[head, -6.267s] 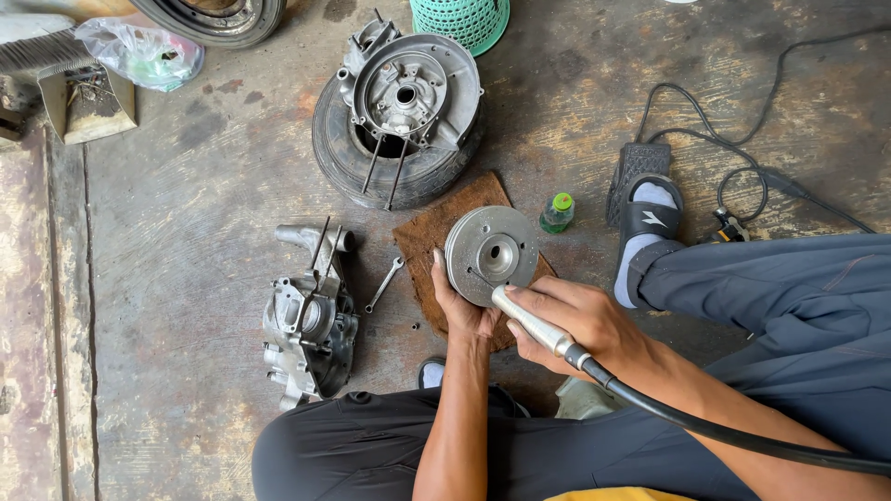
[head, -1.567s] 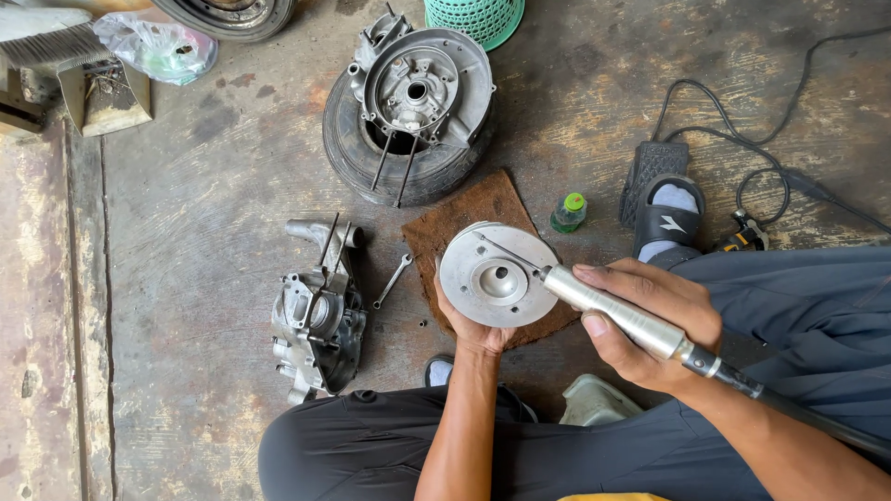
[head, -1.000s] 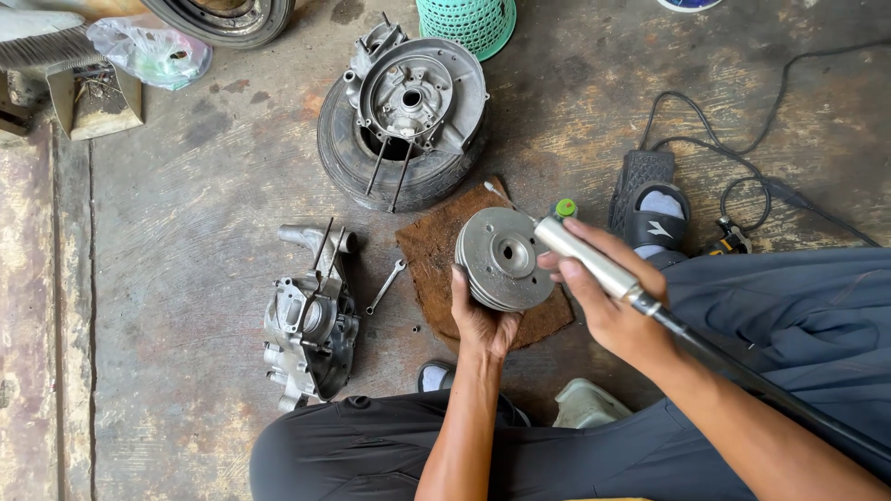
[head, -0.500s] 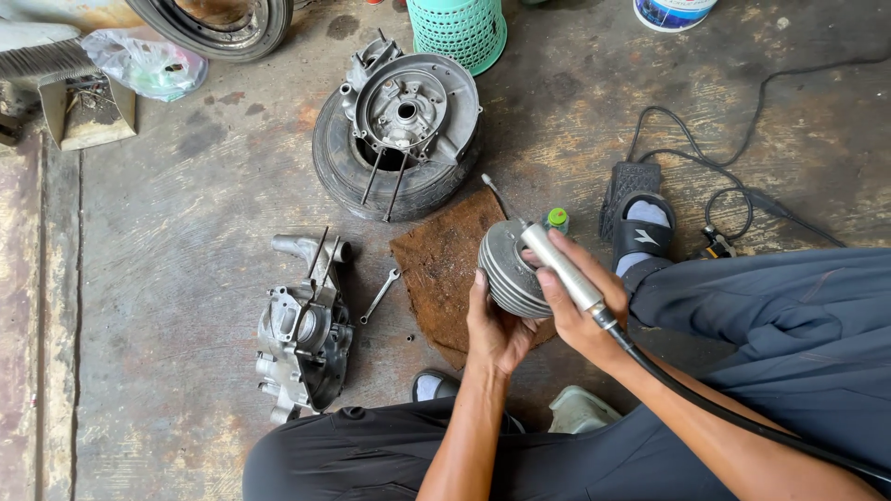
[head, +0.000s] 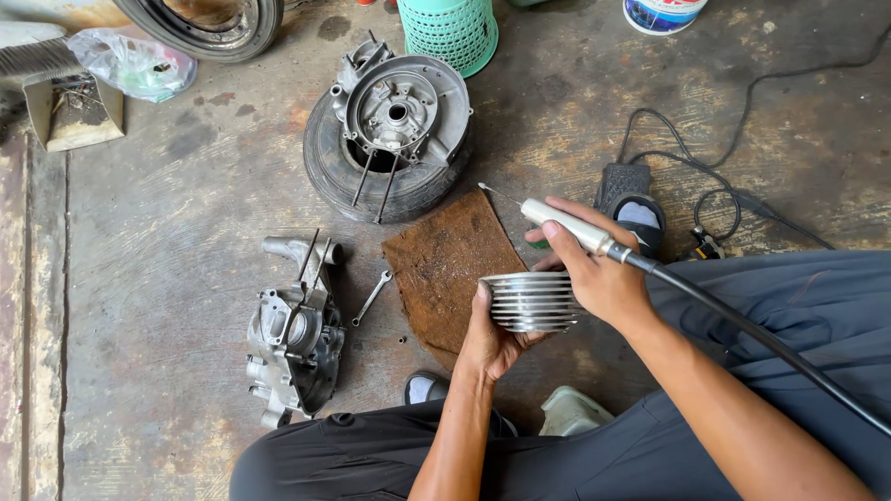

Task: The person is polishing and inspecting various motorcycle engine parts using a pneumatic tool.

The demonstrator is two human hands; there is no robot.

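Finned aluminium cylinder head (head: 531, 301) held edge-on during grinding.
Left hand (head: 490, 336) grips it; right hand (head: 594, 269) clasps the silver flexible-shaft grinder handpiece (head: 568, 227), tip lifted clear, apparently repositioning.

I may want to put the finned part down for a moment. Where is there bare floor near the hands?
Bare concrete lies left of the grey engine casing, and between the green basket and black cable. The brown mat is mostly free. It is crowded around the small wrench and the tyre with hub.
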